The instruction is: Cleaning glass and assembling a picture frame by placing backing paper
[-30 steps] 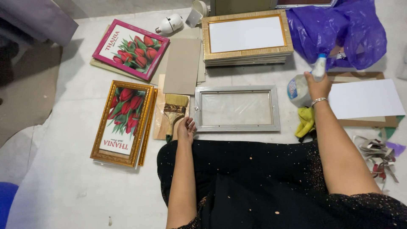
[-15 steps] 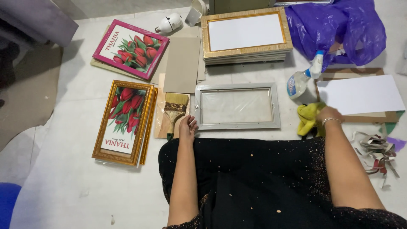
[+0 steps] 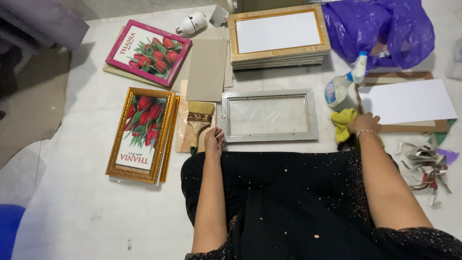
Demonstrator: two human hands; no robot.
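My right hand (image 3: pixel 364 126) rests closed over the yellow cloth (image 3: pixel 343 123), at the right end of the grey frame (image 3: pixel 268 115). The frame lies flat before me, long axis left to right. My left hand (image 3: pixel 213 140), fingers curled, touches its near-left corner; whether it pinches the edge, I cannot tell. The spray bottle (image 3: pixel 342 84) stands just beyond the cloth.

Bare floor (image 3: pixel 72 202) lies open left; spray bottle (image 3: pixel 342 84) crowds the grey frame (image 3: pixel 268 116) on the right.
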